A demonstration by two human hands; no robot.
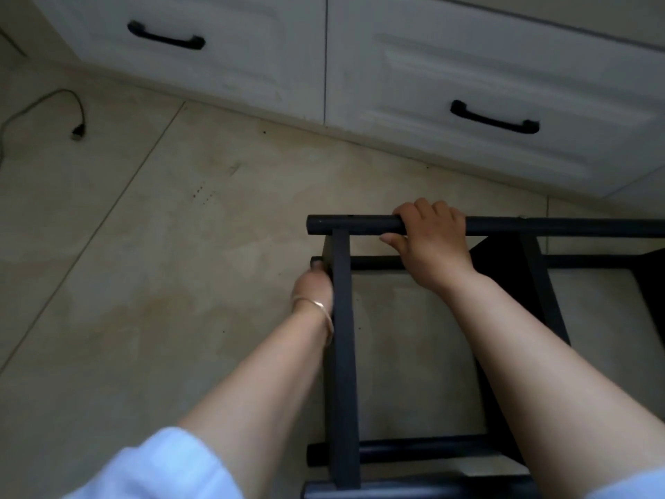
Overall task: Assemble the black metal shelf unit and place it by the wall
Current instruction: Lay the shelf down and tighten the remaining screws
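- Risk: shelf unit lies on its side on the floor; the load sits on the right hand, so it could twist or scrape the tile.
- Right grip wraps the top tube; left hand is half hidden behind the flat upright, grip unclear.
- Black frame, near white drawers.

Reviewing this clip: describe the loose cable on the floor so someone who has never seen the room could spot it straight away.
Start at the white cabinet with black handles along the top of the view, then look down to the tiled floor at the far left. The cable curves there in an arc, ending in a small plug. It is the only thin, loose thing lying there, well apart from the black shelf frame.
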